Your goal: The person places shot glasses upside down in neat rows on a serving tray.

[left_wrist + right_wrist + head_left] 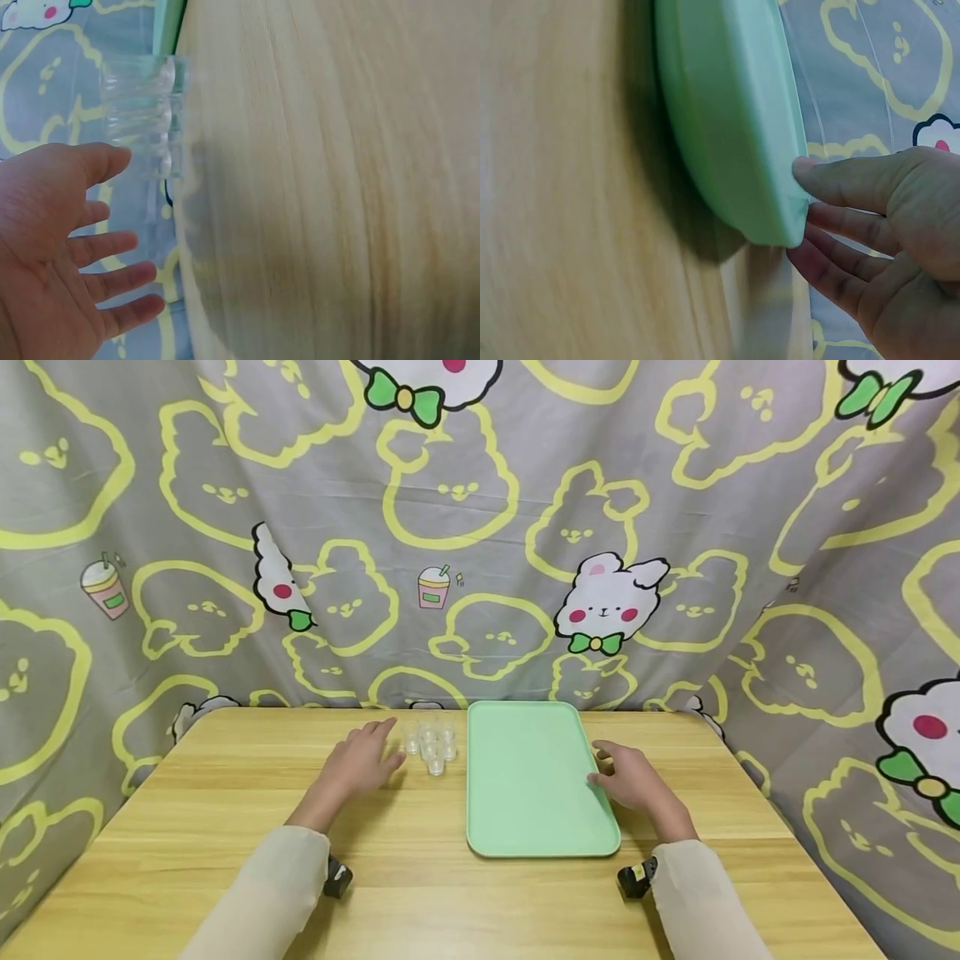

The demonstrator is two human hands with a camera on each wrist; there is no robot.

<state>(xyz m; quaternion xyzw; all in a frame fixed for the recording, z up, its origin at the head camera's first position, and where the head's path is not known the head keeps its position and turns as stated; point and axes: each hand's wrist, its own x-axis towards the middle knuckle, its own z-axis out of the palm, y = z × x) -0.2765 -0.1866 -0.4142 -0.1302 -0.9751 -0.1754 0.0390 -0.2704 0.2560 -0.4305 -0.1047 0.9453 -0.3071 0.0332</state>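
Observation:
A pale green rectangular tray (pixel 528 785) lies on the wooden table, right of the middle. At its right edge my right hand (pixel 636 777) pinches the rim; in the right wrist view the thumb (pixel 836 180) is on the tray's rim and the fingers sit along its outer side. Several small clear glasses (pixel 435 764) stand grouped just left of the tray. My left hand (pixel 358 762) hovers beside them with fingers spread, holding nothing. The left wrist view has the thumb (pixel 109 161) close to the clear glasses (pixel 142 112); whether it touches them I cannot tell.
Behind the table (pixel 405 893) and at its sides hangs a grey curtain (pixel 480 527) with cartoon prints. Both wrists carry small black cameras (pixel 337 877) near the sleeve cuffs.

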